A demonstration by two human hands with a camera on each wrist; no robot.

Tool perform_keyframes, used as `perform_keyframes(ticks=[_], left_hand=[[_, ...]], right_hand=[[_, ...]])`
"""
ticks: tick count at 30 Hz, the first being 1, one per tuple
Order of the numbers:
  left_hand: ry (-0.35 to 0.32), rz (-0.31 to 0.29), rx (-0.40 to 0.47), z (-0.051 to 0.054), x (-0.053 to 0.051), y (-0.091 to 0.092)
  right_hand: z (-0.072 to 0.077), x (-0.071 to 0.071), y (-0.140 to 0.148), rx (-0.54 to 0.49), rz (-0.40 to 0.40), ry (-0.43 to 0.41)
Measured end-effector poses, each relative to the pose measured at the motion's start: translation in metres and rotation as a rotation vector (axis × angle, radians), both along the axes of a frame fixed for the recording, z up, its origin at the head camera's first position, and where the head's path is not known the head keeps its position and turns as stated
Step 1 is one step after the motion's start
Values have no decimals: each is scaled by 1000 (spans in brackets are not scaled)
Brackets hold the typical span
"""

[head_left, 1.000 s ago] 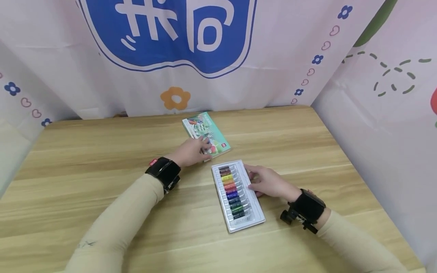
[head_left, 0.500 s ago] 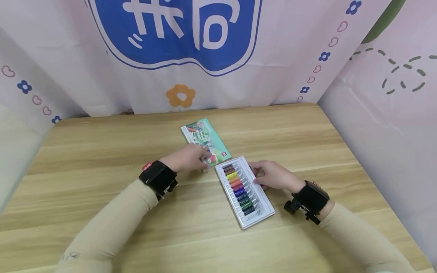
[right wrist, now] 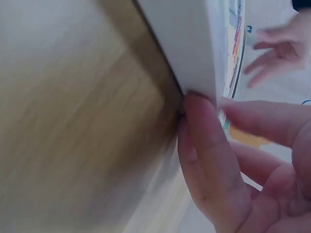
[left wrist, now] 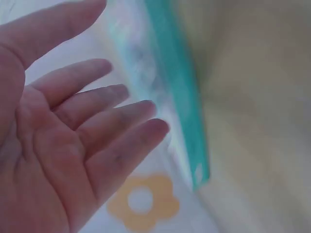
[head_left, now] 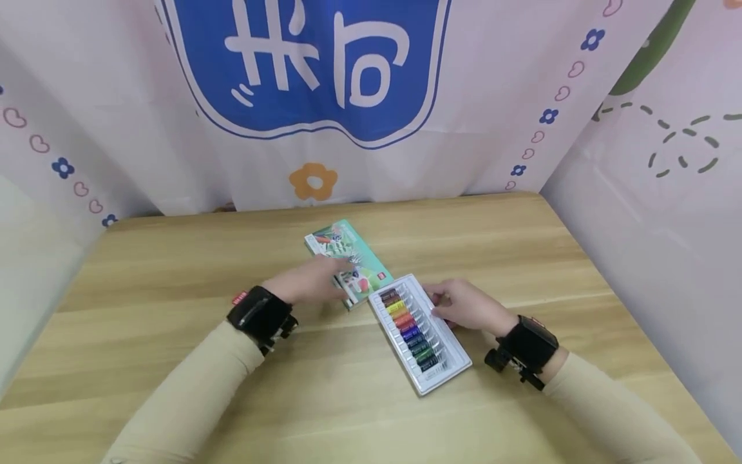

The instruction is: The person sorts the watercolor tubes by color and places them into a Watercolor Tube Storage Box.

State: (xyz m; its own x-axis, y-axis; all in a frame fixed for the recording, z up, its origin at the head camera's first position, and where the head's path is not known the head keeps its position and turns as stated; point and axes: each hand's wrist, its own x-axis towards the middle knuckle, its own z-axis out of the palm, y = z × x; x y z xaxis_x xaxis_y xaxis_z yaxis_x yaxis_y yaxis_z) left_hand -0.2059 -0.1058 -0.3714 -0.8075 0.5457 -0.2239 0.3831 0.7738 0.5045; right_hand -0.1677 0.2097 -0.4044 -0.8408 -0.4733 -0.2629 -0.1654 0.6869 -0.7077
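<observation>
My left hand [head_left: 313,280] hovers by the lower left edge of a flat teal box [head_left: 373,261] with a printed plant picture on its face. In the left wrist view its fingers are straight and apart from the box, holding nothing. A white plastic tray [head_left: 447,345] lies nearer me, its upper left corner meeting the box's near end. Small paint tubes [head_left: 410,330] of several colours lie in a row in it. On the tray's right long side my right hand [head_left: 466,306] pinches the rim between thumb and fingers, some fingertips underneath, as the right wrist view shows.
The wooden table [head_left: 203,258] runs back to a printed cloth [head_left: 255,174] with a blue emblem and an orange flower. A pale wall or cloth bounds the right side. Each wrist wears a black camera strap [head_left: 262,316].
The teal box has slid toward me, away from the table's back edge. My left hand has come off it to the left. The tray has shifted slightly right and turned, still in my right hand.
</observation>
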Motion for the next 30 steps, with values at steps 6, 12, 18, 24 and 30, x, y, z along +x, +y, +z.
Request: perform_keyframes(ticks=[6,12,18,24,30], left_hand=[[2,140,25,3,-32,-30],[13,108,5,-19,-57,-44],[43,83,-61,-28,-64,-45],[67,132,-112,-36,-58,-42],[82,150,-115,-34,-55,-44]], right_hand=[[2,31,12,76,39,63],[3,39,15,77,67,130],[2,34,17,39,45,115],[1,37,12,47,31,109],[2,39,5,59,66,131]])
